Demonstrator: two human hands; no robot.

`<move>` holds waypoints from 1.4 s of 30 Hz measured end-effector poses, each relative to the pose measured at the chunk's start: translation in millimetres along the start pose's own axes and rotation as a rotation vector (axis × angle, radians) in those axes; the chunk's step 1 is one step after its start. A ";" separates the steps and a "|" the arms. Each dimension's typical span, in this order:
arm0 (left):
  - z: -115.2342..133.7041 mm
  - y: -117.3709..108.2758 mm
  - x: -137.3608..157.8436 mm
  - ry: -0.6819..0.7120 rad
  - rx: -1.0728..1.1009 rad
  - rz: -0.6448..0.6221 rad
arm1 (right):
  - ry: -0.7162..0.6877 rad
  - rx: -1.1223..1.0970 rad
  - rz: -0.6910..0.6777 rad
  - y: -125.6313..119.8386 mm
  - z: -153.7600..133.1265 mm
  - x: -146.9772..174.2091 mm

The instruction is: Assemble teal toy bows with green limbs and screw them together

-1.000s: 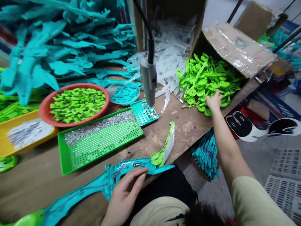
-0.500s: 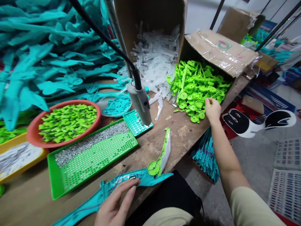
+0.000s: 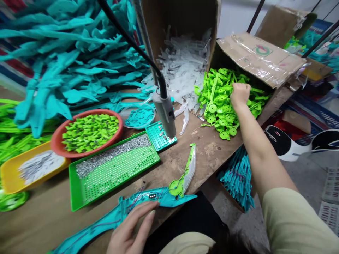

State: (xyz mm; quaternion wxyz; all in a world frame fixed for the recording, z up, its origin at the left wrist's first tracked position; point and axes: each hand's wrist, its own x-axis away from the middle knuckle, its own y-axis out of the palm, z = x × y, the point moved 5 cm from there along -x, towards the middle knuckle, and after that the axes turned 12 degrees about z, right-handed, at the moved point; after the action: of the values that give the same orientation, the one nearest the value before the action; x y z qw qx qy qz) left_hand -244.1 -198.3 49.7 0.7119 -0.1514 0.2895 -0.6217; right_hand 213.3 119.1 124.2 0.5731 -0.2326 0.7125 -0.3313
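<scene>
My left hand [image 3: 134, 225] is at the near edge of a long turquoise plastic half-shell [image 3: 111, 217], its fingers stretched out and the thumb a little apart. Thin wires and small silvery button cells [image 3: 152, 196] lie inside the shell. Across its right end sits a lime-green arm with a round disc [image 3: 175, 187], joined to a translucent white blade-shaped piece [image 3: 189, 173]. My right hand [image 3: 240, 94] is closed over a heap of lime-green plastic parts [image 3: 218, 106] spilling from a cardboard box. Its fingertips are hidden, so what they hold cannot be made out.
A grey electric screwdriver [image 3: 165, 114] hangs over the table. Around it are a green tray [image 3: 119, 169] of screws, a turquoise tray [image 3: 159, 141] of button cells, a red bowl [image 3: 58, 146] and a yellow tray [image 3: 7, 180]. Turquoise shells [image 3: 79, 70] are piled behind.
My right hand has moved further back over the green heap, and its fingers have curled in. The view has swung slightly left; my left hand stays by the turquoise shell.
</scene>
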 end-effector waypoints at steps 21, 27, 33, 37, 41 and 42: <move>23.8 63.0 15.9 -0.590 0.681 -0.099 | 0.168 -0.914 -0.389 -120.9 -106.8 267.4; 28.0 75.8 22.0 -0.634 0.804 -0.101 | -0.782 -0.896 -0.596 -175.3 -157.5 319.5; 21.5 64.4 19.3 -0.316 0.545 -0.038 | -0.785 -0.904 -0.570 -158.2 -156.5 310.0; 7.4 50.3 17.9 0.168 -0.069 0.018 | -0.753 -0.819 -0.597 -133.8 -140.8 296.3; -4.3 57.3 25.9 0.345 -0.377 -0.064 | -0.852 -0.799 -0.710 -123.5 -147.5 307.6; -5.1 59.3 27.6 0.352 -0.415 -0.081 | -0.869 -0.793 -0.711 -122.9 -151.1 310.2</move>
State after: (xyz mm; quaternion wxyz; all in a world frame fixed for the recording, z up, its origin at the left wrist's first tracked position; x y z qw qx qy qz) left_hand -198.3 -213.6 5.4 0.5790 -0.1952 0.5235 -0.5938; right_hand -12.2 -153.2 28.2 0.5348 -0.7564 0.3657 -0.0900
